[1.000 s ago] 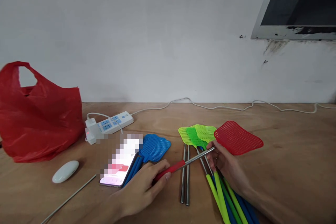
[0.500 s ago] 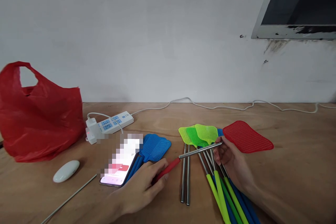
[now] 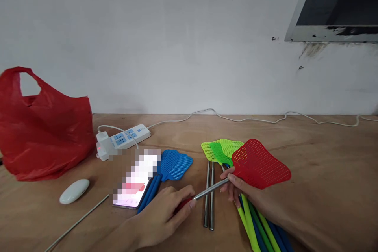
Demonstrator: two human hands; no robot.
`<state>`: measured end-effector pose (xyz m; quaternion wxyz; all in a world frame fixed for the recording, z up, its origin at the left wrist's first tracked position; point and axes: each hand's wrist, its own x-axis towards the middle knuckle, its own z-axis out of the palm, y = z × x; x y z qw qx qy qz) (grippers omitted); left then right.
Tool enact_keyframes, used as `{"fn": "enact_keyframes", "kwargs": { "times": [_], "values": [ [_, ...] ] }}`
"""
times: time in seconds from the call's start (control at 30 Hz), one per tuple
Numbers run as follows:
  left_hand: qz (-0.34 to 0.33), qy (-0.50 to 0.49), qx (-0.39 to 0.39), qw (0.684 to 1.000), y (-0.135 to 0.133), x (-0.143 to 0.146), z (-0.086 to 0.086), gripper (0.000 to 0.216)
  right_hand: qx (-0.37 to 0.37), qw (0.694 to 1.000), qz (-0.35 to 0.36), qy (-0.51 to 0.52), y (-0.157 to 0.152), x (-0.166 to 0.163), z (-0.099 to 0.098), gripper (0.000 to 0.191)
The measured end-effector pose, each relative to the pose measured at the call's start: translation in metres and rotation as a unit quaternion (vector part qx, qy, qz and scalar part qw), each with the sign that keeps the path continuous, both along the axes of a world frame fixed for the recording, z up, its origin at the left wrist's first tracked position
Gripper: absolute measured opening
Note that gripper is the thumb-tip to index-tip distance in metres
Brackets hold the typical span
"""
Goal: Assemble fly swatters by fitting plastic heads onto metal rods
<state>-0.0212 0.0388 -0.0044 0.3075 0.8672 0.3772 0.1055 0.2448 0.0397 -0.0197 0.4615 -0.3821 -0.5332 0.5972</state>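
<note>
A red fly swatter (image 3: 262,165) with a mesh head and metal shaft is held slanting across the table. My left hand (image 3: 165,212) is wrapped round its red handle. My right hand (image 3: 242,189) pinches the shaft near the base of the head. Below and behind my right hand lies a pile of fly swatters with yellow-green heads (image 3: 211,151) and green, yellow and blue handles (image 3: 251,224). Two loose metal rods (image 3: 208,208) lie between my hands. Blue swatters (image 3: 175,165) rest beyond my left hand, their handles partly hidden by a phone.
The lit phone (image 3: 132,189) leans at the left, its upper part blurred out. Behind it are a white power strip (image 3: 130,138) with a charger and a cable along the wall. A white oval object (image 3: 74,191) and a red plastic bag (image 3: 47,134) stand farther left.
The red swatter has been drawn left and its shaft now shows shorter between my hands. My right hand has moved left and down with the red head, which now overlaps the yellow-green heads.
</note>
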Motion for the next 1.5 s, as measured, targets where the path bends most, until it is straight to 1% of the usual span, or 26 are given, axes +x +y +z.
{"fn": "enact_keyframes", "kwargs": {
  "times": [0.1,0.17,0.27,0.4,0.53,0.6,0.67,0.77,0.83,0.9,0.97,1.03,1.07,1.17,1.27,1.37,1.5],
  "values": [
    [-0.013,0.001,0.007,1.000,0.000,0.001,-0.005,0.032,0.005,0.998,-0.005,-0.054,-0.003,-0.001,-0.001,0.035],
    [-0.014,0.001,0.011,1.000,0.002,0.001,-0.008,0.033,0.004,0.997,-0.019,-0.070,-0.006,-0.003,-0.001,0.034],
    [-0.013,-0.006,0.010,1.000,0.003,0.002,-0.009,0.033,0.006,0.996,-0.057,-0.061,-0.008,-0.004,0.003,0.034],
    [-0.009,-0.035,-0.006,0.999,0.001,0.006,-0.003,0.035,0.025,0.992,-0.113,-0.053,-0.008,-0.002,0.005,0.035],
    [-0.001,-0.047,-0.021,0.999,-0.003,0.010,0.003,0.037,0.026,0.990,-0.139,-0.005,-0.010,-0.003,-0.004,0.031],
    [0.002,-0.047,-0.022,0.999,-0.003,0.011,0.003,0.037,0.023,0.987,-0.154,0.034,-0.011,-0.006,-0.008,0.030],
    [0.006,-0.045,-0.020,0.999,-0.002,0.011,0.001,0.038,0.007,0.982,-0.176,0.069,-0.009,-0.007,-0.008,0.032],
    [0.010,-0.031,-0.019,0.999,-0.001,0.008,-0.004,0.038,-0.008,0.964,-0.232,0.125,0.003,0.003,-0.001,0.035],
    [0.015,-0.024,-0.018,0.999,0.000,0.005,-0.007,0.039,0.026,0.934,-0.306,0.183,0.013,0.015,0.004,0.037],
    [0.030,-0.034,-0.024,0.999,0.002,0.004,-0.009,0.040,0.051,0.912,-0.347,0.212,0.021,0.024,0.006,0.038],
    [0.033,-0.043,-0.026,0.998,0.003,0.006,-0.011,0.040,0.033,0.932,-0.314,0.177,0.021,0.023,0.005,0.035],
    [0.027,-0.046,-0.021,0.998,0.003,0.009,-0.013,0.040,0.017,0.957,-0.261,0.125,0.016,0.014,0.001,0.033],
    [0.025,-0.047,-0.018,0.998,0.002,0.010,-0.014,0.040,0.013,0.963,-0.248,0.103,0.013,0.008,0.000,0.035],
    [0.024,-0.053,-0.012,0.998,0.000,0.013,-0.015,0.039,-0.009,0.969,-0.234,0.076,0.004,-0.004,0.000,0.040],
    [0.029,-0.058,-0.009,0.998,0.000,0.012,-0.014,0.040,-0.043,0.972,-0.212,0.094,0.002,-0.004,0.005,0.042],
    [0.034,-0.063,-0.011,0.997,0.001,0.012,-0.014,0.041,-0.056,0.975,-0.180,0.116,0.003,-0.002,0.009,0.042],
    [0.024,-0.067,-0.013,0.997,0.002,0.013,-0.015,0.041,-0.068,0.979,-0.137,0.138,0.002,-0.003,0.007,0.039]
  ]
}}
